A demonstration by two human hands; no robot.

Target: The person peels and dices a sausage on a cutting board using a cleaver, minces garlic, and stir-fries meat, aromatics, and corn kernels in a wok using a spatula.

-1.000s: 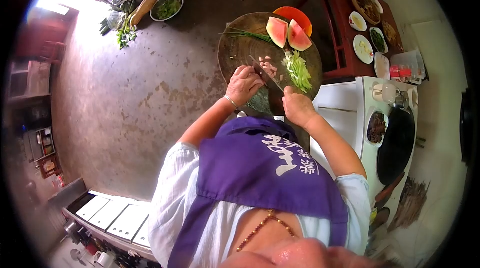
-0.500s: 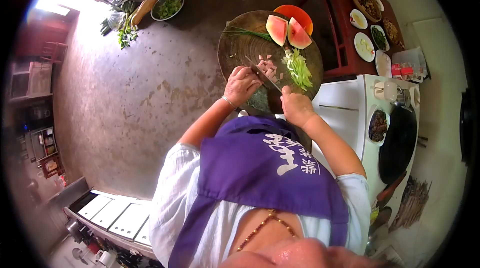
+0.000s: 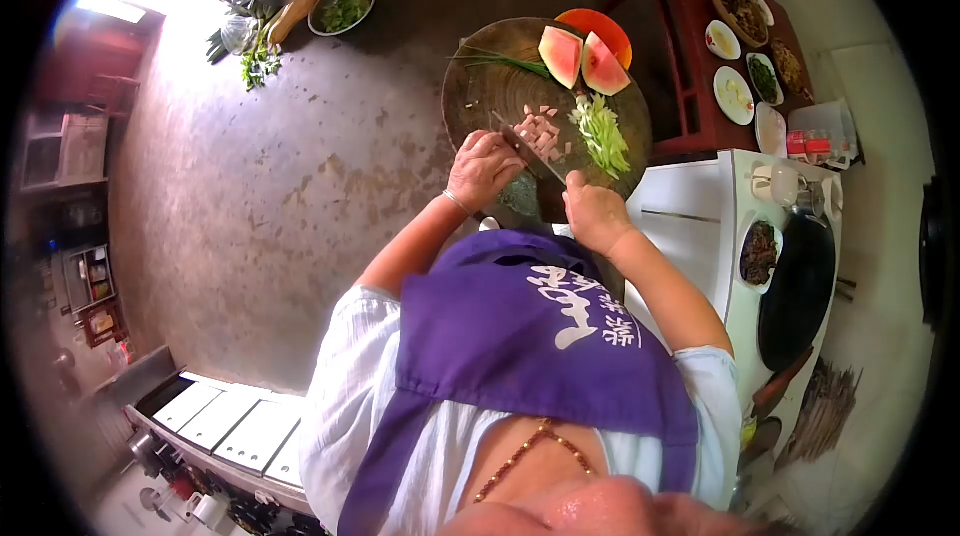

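My right hand (image 3: 600,218) is closed round the handle of a knife (image 3: 534,156), whose blade slants over a round wooden chopping board (image 3: 478,101). Just left of the blade, my left hand (image 3: 484,168) rests with curled fingers; whatever lies under the fingertips is hidden. Diced pink meat (image 3: 542,134) is heaped on the blade's far side. To its right lies a pile of sliced pale-green vegetable (image 3: 602,138). Two watermelon wedges (image 3: 561,56) stand at the board's far edge by an orange bowl (image 3: 618,28). Thin green stalks (image 3: 508,61) lie left of the wedges.
At right, a red wooden table (image 3: 700,66) carries several dishes of food. Nearer stands a white-topped stove (image 3: 738,186) with a black wok (image 3: 797,291) and a plate of dark food (image 3: 760,254). A bowl of greens (image 3: 343,8) and vegetables sit on the floor at far left.
The view has shifted slightly, so the board and its food appear a little farther right. Both hands and the knife keep nearly the same pose.
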